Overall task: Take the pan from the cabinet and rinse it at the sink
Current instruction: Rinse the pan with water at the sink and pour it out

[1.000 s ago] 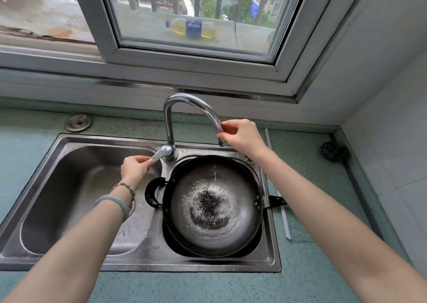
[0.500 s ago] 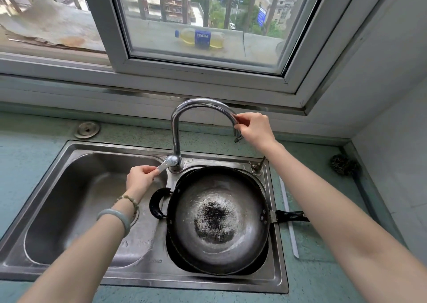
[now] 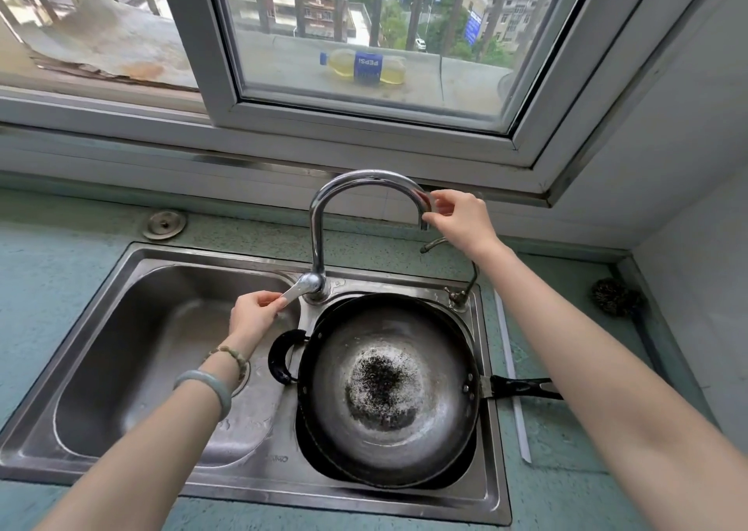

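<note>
With the round dark metal pan [image 3: 390,389] in the lower-right basin, our left hand [image 3: 255,314] pinches the chrome tap lever [image 3: 292,292] and our right hand [image 3: 459,217] holds the curved chrome spout [image 3: 364,180]; next we judge water must flow.

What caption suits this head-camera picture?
Left hand on the tap lever, right hand holding the spout, pan in the sink.

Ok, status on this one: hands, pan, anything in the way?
Left hand on tap lever, right hand holding spout end. Pan in right basin, no visible water stream. Nothing obstructing.

pan [image 3: 388,393] in sink [image 3: 133,368], hands on faucet [image 3: 324,214]
</note>
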`<action>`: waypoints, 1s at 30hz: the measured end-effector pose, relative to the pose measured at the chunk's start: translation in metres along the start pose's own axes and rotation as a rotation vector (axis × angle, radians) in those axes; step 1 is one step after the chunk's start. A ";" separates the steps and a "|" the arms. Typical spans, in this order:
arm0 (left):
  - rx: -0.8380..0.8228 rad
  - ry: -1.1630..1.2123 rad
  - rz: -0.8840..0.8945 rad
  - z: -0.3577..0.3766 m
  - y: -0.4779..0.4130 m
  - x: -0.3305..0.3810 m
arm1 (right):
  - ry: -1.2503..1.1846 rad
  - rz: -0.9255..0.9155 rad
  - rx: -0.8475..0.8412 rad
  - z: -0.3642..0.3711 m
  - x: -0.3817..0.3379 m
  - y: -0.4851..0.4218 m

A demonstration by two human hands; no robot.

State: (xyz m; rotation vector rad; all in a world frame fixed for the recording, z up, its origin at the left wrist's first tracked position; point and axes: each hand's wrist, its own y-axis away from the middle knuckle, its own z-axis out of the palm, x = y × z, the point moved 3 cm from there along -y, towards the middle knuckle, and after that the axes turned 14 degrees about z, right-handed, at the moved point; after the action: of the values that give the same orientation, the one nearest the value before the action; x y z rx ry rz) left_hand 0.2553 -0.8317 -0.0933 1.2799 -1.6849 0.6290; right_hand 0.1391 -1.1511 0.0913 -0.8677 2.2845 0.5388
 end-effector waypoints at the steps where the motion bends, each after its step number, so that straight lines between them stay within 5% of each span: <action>1: -0.012 0.034 0.006 0.001 0.002 -0.001 | -0.028 0.003 0.014 -0.004 0.006 0.004; 8: -0.077 0.074 -0.152 0.002 0.031 -0.047 | 0.099 0.064 0.127 -0.025 0.099 0.050; 15: -0.231 -0.057 -0.124 0.013 0.040 -0.054 | 0.691 0.401 -0.438 0.000 0.226 0.100; 20: -0.184 0.000 -0.219 0.021 0.037 -0.065 | 0.983 0.265 -0.421 0.013 0.244 0.107; 30: -0.130 -0.071 -0.263 0.019 0.043 -0.074 | 1.010 0.108 -0.334 0.011 0.240 0.107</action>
State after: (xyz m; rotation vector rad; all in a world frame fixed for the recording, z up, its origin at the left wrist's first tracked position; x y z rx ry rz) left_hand 0.2133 -0.7974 -0.1622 1.4120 -1.5520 0.3166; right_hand -0.0721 -1.1763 -0.0640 -1.4113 3.2126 0.6254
